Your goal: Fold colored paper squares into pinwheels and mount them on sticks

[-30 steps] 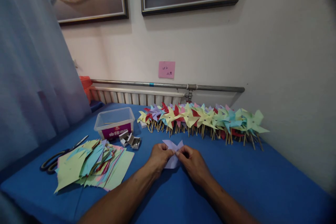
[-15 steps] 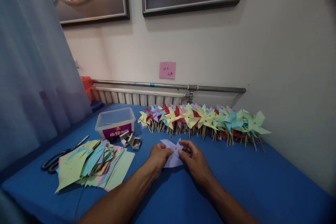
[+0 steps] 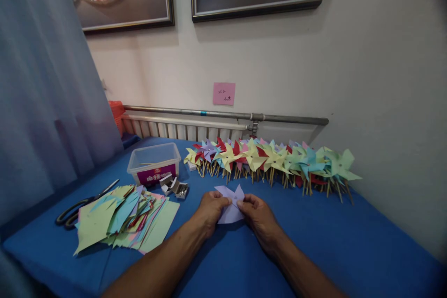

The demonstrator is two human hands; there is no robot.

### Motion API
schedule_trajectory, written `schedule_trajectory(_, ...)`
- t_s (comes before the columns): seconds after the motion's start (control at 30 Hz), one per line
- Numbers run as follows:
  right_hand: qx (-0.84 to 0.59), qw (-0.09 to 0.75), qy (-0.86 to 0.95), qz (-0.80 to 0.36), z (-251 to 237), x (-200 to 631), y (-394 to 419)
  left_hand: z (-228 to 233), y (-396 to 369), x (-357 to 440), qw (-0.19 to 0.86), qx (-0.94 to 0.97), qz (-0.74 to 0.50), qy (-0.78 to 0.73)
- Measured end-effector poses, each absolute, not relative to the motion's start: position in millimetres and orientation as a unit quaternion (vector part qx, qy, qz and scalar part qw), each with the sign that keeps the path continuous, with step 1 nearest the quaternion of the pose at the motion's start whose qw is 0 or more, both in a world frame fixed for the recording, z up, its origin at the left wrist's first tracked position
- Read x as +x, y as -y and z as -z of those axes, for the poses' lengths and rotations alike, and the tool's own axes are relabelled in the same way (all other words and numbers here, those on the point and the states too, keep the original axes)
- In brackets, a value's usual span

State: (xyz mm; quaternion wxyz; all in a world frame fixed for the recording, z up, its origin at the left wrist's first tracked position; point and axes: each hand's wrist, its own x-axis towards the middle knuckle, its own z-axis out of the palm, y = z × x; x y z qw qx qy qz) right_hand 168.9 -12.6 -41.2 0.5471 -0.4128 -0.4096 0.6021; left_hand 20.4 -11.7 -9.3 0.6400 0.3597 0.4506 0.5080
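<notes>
A: What is in hand just below the middle of the frame?

B: A lilac paper square (image 3: 229, 205), cut and partly folded, lying low over the blue bench (image 3: 349, 237). The left hand (image 3: 210, 210) pinches its left side and the right hand (image 3: 259, 216) its right, fingers of both closed on the paper and meeting near its centre.

A: So which step is this?

B: By my reading, the corners are being gathered to the centre to make the vanes. Two tips stand up at the far edge; the near part lies flat.

A: What does the next move call for?

B: Probably keeping the gathered tips pressed together with one hand while the other is freed, so the folds do not spring open. Whether a pin is already through, I cannot tell.

A: And around it?

B: Left of centre, two small open boxes (image 3: 174, 186) of what look like metal pins, with a clear plastic tub (image 3: 154, 163) just behind them. Lower left, a loose pile of coloured paper squares (image 3: 122, 216), scissors (image 3: 82, 205) at its far left edge. Across the middle, along the wall, a long row of finished pinwheels (image 3: 272, 160) on sticks. A pink note (image 3: 224, 93) is stuck to the wall above a pipe.
</notes>
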Motion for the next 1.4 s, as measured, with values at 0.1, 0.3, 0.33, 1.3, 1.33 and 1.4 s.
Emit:
schedule_trajectory(0.1, -0.424, 0.551, 0.413, -0.588, 42.9, 168.7, 10.0, 11.3, 10.5, 20.5, 0.633, 0.365, -0.508, -0.456)
schedule_trajectory(0.3, -0.446, 0.553, 0.434, -0.554, 42.2, 166.5, 11.5, 14.7, 9.5, 20.5, 0.629, 0.379, -0.512, -0.446)
schedule_trajectory(0.33, -0.448, 0.552, 0.436, -0.551, 41.7, 165.9, 12.4, 14.9, 9.5, 20.5, 0.63, 0.381, -0.511, -0.443)
schedule_trajectory(1.3, -0.457, 0.584, 0.456, -0.493, 21.0, 157.8, 26.6, 12.2, 14.8, 28.4, 0.632, 0.379, -0.514, -0.438)
schedule_trajectory(1.33, -0.457, 0.585, 0.455, -0.492, 20.7, 157.5, 26.5, 10.9, 16.0, 28.9, 0.636, 0.372, -0.517, -0.435)
schedule_trajectory(1.4, -0.456, 0.586, 0.453, -0.494, 19.6, 157.5, 26.1, 8.1, 18.1, 29.5, 0.644, 0.356, -0.524, -0.429)
